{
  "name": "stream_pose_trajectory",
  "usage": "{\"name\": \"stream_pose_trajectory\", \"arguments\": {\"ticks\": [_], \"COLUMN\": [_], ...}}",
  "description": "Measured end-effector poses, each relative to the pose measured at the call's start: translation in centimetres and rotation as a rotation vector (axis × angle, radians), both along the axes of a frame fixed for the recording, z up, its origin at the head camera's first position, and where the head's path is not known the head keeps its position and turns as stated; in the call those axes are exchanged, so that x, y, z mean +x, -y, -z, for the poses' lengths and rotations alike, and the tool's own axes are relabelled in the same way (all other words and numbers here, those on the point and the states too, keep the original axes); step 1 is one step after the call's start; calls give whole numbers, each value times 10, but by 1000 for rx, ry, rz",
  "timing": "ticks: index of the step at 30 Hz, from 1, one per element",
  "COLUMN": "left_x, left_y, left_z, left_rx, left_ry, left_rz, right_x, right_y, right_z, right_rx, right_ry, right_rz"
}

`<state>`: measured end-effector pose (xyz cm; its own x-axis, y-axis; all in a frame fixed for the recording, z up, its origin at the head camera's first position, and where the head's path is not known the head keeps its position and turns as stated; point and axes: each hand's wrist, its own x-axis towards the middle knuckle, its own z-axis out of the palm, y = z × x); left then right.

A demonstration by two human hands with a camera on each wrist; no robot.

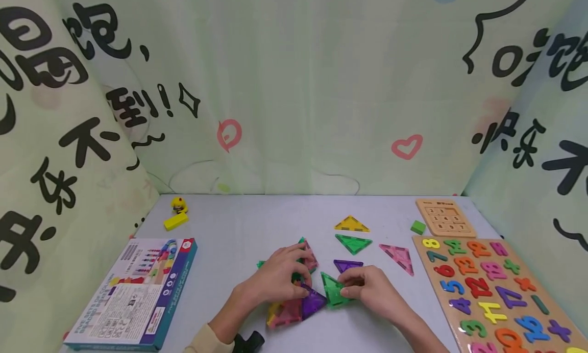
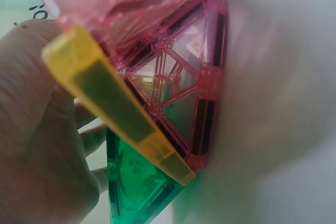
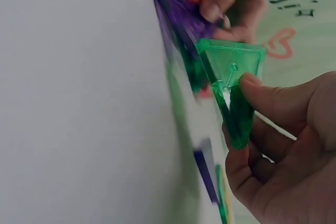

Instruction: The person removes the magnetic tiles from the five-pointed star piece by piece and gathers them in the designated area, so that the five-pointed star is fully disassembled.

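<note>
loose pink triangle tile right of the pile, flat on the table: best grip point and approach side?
The pink triangle tile lies flat, clear of the number board. Probably come from above and pinch two thick frame edges near one corner, since the thin flat panel offers little else to hold.

Pale grey bench (image 1: 239,225), matte, evenly lit — no hard shadows. Enclosed on three sides by a light green cloth backdrop (image 1: 294,87), creased, printed with large black characters on the left and right panels. A pink heart (image 1: 406,147) and a pink speech-bubble mark (image 1: 228,134) sit low on the rear panel. Cloth meets the bench at its far edge — soft, diffuse light throughout.
</note>
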<state>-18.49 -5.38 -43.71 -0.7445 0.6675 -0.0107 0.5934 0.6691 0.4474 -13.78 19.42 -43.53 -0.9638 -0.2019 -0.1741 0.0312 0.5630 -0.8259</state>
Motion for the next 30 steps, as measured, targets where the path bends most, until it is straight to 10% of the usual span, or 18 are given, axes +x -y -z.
{"name": "stream_pose_trajectory", "arguments": {"ticks": [13,30], "left_x": [1,0], "left_y": [0,-1], "left_z": [1,4], "left_rx": [19,5], "left_ry": [12,25], "left_rz": [-9,-14], "right_x": [-13,-15], "right_y": [-70,-62], "right_z": [-7,3], "right_rx": [366,506], "right_ry": [-45,-130], "right_rz": [261,256]}}
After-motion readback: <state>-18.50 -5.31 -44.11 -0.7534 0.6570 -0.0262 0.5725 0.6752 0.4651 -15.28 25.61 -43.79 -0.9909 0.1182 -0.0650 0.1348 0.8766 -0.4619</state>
